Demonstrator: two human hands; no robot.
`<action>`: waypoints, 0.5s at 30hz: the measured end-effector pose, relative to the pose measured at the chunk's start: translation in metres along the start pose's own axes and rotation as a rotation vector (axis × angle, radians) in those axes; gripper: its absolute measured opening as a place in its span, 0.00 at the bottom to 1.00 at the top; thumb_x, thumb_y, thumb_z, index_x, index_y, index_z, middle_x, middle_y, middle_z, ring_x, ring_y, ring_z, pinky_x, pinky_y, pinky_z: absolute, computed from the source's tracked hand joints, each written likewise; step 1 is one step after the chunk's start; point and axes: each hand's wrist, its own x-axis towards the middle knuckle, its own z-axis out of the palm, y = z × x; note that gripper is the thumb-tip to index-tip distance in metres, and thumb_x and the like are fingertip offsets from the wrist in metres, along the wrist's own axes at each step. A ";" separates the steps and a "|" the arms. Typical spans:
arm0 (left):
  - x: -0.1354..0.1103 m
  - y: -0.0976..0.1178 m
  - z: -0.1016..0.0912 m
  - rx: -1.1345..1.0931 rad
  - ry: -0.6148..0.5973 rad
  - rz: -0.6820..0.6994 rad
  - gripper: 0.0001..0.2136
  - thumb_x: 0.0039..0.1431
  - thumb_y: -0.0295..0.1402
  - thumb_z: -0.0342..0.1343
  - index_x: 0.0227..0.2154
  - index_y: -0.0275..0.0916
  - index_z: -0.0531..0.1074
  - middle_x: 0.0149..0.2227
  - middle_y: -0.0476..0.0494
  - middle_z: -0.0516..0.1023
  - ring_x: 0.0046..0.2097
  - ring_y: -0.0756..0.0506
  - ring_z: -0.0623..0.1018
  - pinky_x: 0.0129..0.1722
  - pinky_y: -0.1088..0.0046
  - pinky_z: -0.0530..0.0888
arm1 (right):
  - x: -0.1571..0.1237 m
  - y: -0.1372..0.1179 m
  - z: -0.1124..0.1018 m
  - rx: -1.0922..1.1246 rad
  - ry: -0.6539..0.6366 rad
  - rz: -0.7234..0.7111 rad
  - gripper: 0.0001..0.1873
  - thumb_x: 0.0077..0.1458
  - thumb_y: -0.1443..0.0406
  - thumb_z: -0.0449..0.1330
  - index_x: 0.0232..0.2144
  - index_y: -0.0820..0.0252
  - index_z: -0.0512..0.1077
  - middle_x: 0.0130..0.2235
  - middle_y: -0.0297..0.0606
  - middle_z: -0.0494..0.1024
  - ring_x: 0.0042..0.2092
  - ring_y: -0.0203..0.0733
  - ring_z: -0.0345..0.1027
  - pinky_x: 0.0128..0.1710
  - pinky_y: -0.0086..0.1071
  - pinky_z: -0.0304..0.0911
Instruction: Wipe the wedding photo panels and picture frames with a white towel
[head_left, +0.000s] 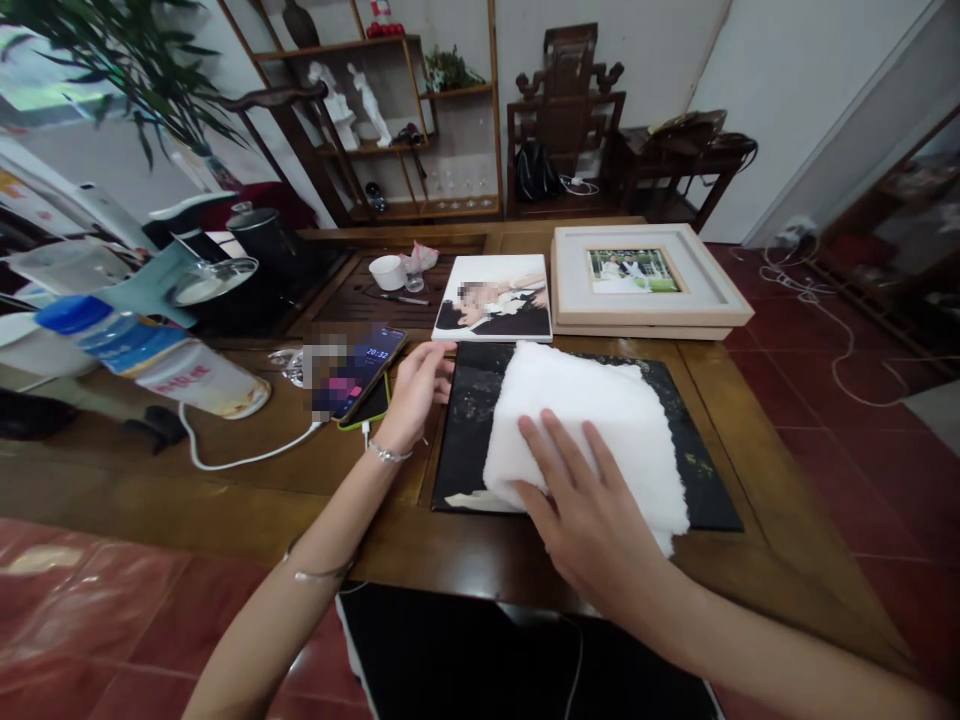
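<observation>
A folded white fluffy cloth (577, 430) lies over a dark flat picture panel (709, 485) on the wooden table. My right hand (592, 490) rests flat on the cloth with its fingers spread. At the panel's upper left edge is my left hand (420, 390), its fingers loosely bent and apart, with the fingertips by the edge. The cloth covers most of the panel's middle; a pale patch shows at its lower left. Just behind the panel lies a white-edged photo panel (495, 300).
A framed photo (652, 280) sits at the back right. Left of my left hand are a lit phone (367, 375) with a white cable and a blue-capped bottle (165, 360). A small white cup (388, 272) stands on the tea tray.
</observation>
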 end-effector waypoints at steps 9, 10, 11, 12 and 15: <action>-0.002 -0.002 -0.003 -0.138 -0.047 0.110 0.14 0.54 0.41 0.57 0.38 0.37 0.74 0.26 0.53 0.70 0.19 0.56 0.71 0.17 0.83 0.67 | 0.005 -0.001 0.000 -0.062 0.175 -0.033 0.05 0.58 0.71 0.57 0.38 0.65 0.71 0.57 0.62 0.69 0.59 0.65 0.61 0.54 0.57 0.64; -0.002 -0.001 -0.003 -0.182 -0.069 0.117 0.14 0.54 0.42 0.57 0.38 0.37 0.74 0.25 0.53 0.71 0.19 0.55 0.71 0.18 0.82 0.68 | 0.006 0.001 -0.003 -0.064 0.208 -0.054 0.05 0.57 0.72 0.57 0.38 0.66 0.71 0.56 0.63 0.70 0.59 0.64 0.62 0.54 0.56 0.65; -0.003 0.000 -0.003 -0.228 -0.090 0.130 0.14 0.55 0.42 0.57 0.38 0.36 0.74 0.25 0.53 0.71 0.20 0.54 0.72 0.19 0.82 0.68 | 0.006 0.003 -0.008 -0.059 0.238 -0.075 0.05 0.57 0.73 0.57 0.38 0.66 0.71 0.55 0.63 0.71 0.58 0.63 0.64 0.53 0.56 0.66; -0.003 0.001 -0.002 -0.268 -0.108 0.152 0.13 0.55 0.41 0.57 0.38 0.36 0.74 0.25 0.53 0.71 0.21 0.54 0.73 0.20 0.81 0.69 | 0.007 0.007 -0.015 -0.048 0.270 -0.089 0.05 0.56 0.73 0.57 0.37 0.66 0.71 0.53 0.63 0.73 0.57 0.62 0.65 0.52 0.54 0.67; -0.005 0.002 0.001 -0.334 -0.143 0.245 0.12 0.56 0.36 0.59 0.42 0.37 0.73 0.29 0.50 0.75 0.29 0.52 0.76 0.28 0.80 0.72 | 0.004 0.019 -0.041 -0.015 0.364 -0.114 0.05 0.55 0.74 0.57 0.35 0.64 0.70 0.50 0.60 0.76 0.54 0.58 0.69 0.50 0.49 0.70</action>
